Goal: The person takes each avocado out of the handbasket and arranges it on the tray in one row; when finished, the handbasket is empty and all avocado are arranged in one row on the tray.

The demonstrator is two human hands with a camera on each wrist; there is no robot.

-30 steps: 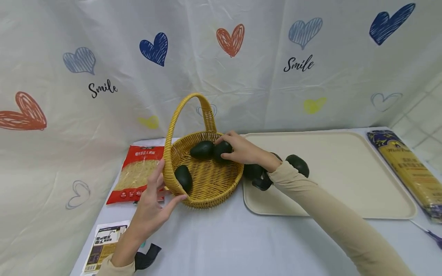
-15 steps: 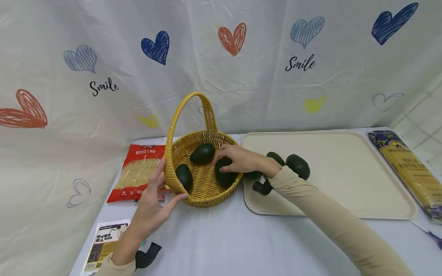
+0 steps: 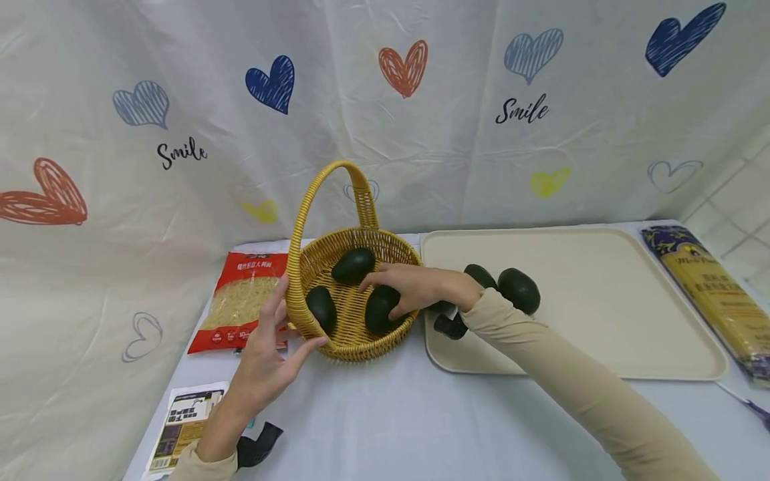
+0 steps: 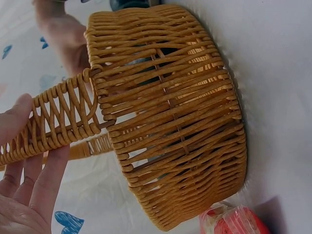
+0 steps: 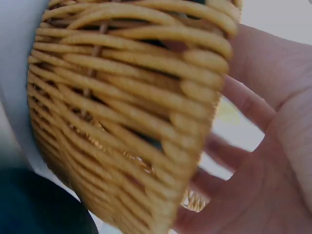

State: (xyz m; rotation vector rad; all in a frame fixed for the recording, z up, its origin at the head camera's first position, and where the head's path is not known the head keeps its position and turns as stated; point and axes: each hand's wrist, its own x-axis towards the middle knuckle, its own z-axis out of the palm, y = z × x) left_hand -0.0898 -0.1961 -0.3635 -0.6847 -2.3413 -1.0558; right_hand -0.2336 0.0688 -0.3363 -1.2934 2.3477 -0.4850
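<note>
A yellow wicker basket (image 3: 345,341) with a tall arched handle (image 3: 305,220) stands left of the middle in the head view. My left hand (image 3: 265,364) holds the foot of the handle, thumb on one side and fingers on the other, as the left wrist view shows. Inside the basket, my right hand (image 3: 415,288) has its fingers and thumb around a dark green avocado (image 3: 379,311) near the right wall. Two more avocados lie in there, one at the back (image 3: 353,266) and one at the left (image 3: 321,309). The wicker wall hides the right fingertips in the right wrist view.
A cream tray (image 3: 613,307) to the right carries several avocados (image 3: 519,290), partly covered by my right wrist. Beyond it lies a long yellow pasta packet (image 3: 710,294). A red pasta bag (image 3: 243,294) and a printed packet (image 3: 183,427) lie at the left. A curtain hangs behind.
My right hand has brought its avocado from the back right of the basket toward the front and slightly left, lower in the basket. The left hand stays on the handle.
</note>
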